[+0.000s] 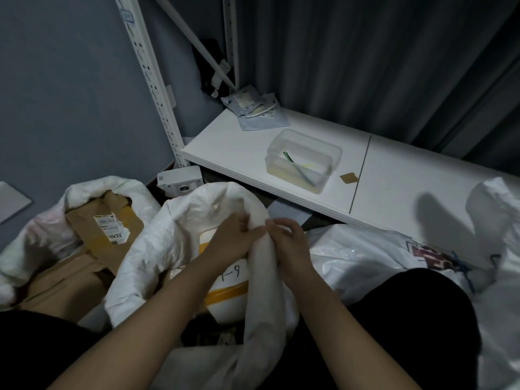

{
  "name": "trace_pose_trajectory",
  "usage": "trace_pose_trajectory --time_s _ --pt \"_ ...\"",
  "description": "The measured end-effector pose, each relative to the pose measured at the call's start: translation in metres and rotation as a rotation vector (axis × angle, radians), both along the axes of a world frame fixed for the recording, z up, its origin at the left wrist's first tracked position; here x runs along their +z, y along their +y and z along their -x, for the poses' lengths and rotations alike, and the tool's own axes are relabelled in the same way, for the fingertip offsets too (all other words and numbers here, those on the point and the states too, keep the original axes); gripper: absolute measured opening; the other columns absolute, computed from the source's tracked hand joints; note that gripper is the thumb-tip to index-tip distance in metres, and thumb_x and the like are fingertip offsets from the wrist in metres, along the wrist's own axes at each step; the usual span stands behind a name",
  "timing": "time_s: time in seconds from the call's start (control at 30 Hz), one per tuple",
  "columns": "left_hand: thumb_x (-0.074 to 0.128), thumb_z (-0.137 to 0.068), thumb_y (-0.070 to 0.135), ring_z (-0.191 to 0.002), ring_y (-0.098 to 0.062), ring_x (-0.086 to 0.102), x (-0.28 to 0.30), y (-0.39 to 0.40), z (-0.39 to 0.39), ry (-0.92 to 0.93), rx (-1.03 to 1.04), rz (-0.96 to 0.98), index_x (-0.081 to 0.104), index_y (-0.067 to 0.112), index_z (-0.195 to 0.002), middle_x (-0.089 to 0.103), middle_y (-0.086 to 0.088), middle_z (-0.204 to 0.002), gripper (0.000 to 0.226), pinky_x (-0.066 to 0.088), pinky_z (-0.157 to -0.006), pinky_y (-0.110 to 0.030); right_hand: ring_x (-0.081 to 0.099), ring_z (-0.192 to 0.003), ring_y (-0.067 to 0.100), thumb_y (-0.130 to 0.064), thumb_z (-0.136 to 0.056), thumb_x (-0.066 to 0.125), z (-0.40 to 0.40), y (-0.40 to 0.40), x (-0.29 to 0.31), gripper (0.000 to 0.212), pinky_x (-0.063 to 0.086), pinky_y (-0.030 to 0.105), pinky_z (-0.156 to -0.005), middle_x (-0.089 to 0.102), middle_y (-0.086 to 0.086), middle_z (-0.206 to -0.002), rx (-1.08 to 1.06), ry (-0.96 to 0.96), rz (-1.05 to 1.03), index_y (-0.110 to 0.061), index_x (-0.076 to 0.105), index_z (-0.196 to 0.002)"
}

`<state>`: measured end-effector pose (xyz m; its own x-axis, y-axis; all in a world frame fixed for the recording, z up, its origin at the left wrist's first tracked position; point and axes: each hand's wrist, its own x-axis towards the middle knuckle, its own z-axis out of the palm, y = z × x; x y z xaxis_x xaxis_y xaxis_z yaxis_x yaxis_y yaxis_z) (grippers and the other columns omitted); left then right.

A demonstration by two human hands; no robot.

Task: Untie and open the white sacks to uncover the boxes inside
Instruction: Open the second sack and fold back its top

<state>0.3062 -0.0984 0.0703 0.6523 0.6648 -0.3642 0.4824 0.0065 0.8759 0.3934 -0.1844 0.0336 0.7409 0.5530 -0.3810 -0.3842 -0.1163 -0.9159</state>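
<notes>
We see both hands, left (pixel 230 237) and right (pixel 289 243), gripping the rolled rim of the middle sack (pixel 157 240), which stands open on the floor; a white box (pixel 225 274) lies inside.

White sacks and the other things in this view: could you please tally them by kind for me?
White sacks: 4
Brown cardboard boxes: 1
White boxes with yellow tape: 1
Clear plastic tubs: 1
Total: 7
</notes>
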Motion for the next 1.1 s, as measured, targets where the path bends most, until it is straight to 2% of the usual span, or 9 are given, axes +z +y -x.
trace_pose_trajectory --time_s 0.1,0.27,0.37,0.47,0.63,0.83,0.9,1.0,1.1 --pt "0.065 -0.086 0.025 -0.095 -0.021 0.063 -0.009 0.005 -0.009 0.002 0.091 -0.075 0.058 0.007 -0.117 0.065 -0.007 -0.106 0.036 0.056 -0.084 -0.046 0.058 -0.100 0.009 -0.040 -0.089 0.059 0.015 -0.024 -0.005 0.031 0.051 0.023 -0.087 0.059 -0.009 -0.109 0.055 -0.511 0.172 -0.021 0.058 -0.113" --pt "0.066 -0.087 0.022 -0.100 -0.024 0.062 -0.006 -0.004 -0.021 -0.034 0.131 -0.043 0.057 0.007 -0.121 0.064 -0.008 -0.108 0.039 0.052 -0.089 -0.048 0.044 -0.127 0.021 -0.054 -0.088 0.044 0.045 -0.051 -0.021 0.068 0.036 0.038 -0.108 0.045 0.007 -0.137 0.253 -0.747 0.371 -0.014 0.040 -0.143" --pt "0.063 -0.090 0.026 -0.103 -0.024 0.062 0.007 -0.011 -0.010 -0.109 0.103 0.106 0.060 0.015 -0.118 0.065 -0.007 -0.111 0.031 0.052 -0.091 -0.047 0.062 -0.103 0.015 -0.017 -0.094 0.057 0.024 -0.044 -0.005 0.037 0.052 0.028 -0.086 0.066 0.003 -0.114 0.123 -0.125 0.093 -0.011 0.056 -0.130" --pt "0.060 -0.091 0.032 -0.101 -0.024 0.064 0.016 -0.019 0.012 -0.043 -0.087 0.072 0.066 0.024 -0.101 0.067 -0.007 -0.108 0.014 0.053 -0.091 -0.042 0.067 -0.095 0.024 -0.016 -0.095 0.055 0.014 -0.040 0.000 0.028 0.057 0.033 -0.075 0.068 0.014 -0.110 0.039 0.440 -0.322 -0.009 0.060 -0.121" --pt "0.060 -0.090 0.018 -0.083 -0.038 0.068 0.006 -0.019 0.015 0.022 0.019 -0.027 0.069 -0.002 -0.081 0.069 -0.023 -0.087 0.024 0.057 -0.076 -0.053 0.063 -0.088 0.012 -0.039 -0.084 0.070 0.036 -0.042 -0.005 0.026 0.052 0.022 -0.077 0.066 -0.003 -0.094 -0.157 -0.209 0.170 -0.018 0.061 -0.096" --pt "0.056 -0.092 0.023 -0.076 -0.037 0.064 0.005 -0.027 -0.003 0.007 -0.066 -0.208 0.067 -0.008 -0.086 0.065 -0.026 -0.082 0.033 0.053 -0.076 -0.053 0.044 -0.129 0.023 -0.034 -0.096 0.051 0.053 -0.061 -0.023 0.048 0.033 0.032 -0.108 0.050 0.006 -0.137 0.158 -0.637 0.413 -0.016 0.045 -0.140" --pt "0.050 -0.096 0.024 -0.086 -0.033 0.065 0.010 -0.032 0.000 -0.032 -0.122 -0.192 0.067 -0.002 -0.097 0.067 -0.022 -0.094 0.031 0.051 -0.082 -0.047 0.058 -0.113 0.024 -0.020 -0.097 0.051 0.036 -0.062 -0.014 0.023 0.045 0.029 -0.093 0.065 0.004 -0.117 0.102 -0.395 0.242 -0.022 0.065 -0.115" --pt "0.057 -0.094 0.027 -0.095 -0.026 0.064 0.007 -0.036 0.013 -0.059 -0.161 -0.078 0.067 0.007 -0.110 0.068 -0.013 -0.105 0.028 0.052 -0.085 -0.044 0.069 -0.089 0.024 -0.013 -0.098 0.047 0.023 -0.060 -0.006 0.021 0.057 0.034 -0.077 0.071 0.012 -0.100 0.029 0.409 -0.312 -0.016 0.068 -0.101" --pt "0.059 -0.091 0.025 -0.078 -0.031 0.065 -0.005 -0.037 0.018 0.033 -0.196 -0.182 0.066 -0.006 -0.093 0.067 -0.024 -0.090 0.033 0.054 -0.072 -0.048 0.066 -0.087 0.025 -0.020 -0.088 0.067 0.028 -0.057 -0.007 0.010 0.056 0.038 -0.082 0.069 0.012 -0.097 -0.075 0.241 -0.105 -0.014 0.063 -0.095"
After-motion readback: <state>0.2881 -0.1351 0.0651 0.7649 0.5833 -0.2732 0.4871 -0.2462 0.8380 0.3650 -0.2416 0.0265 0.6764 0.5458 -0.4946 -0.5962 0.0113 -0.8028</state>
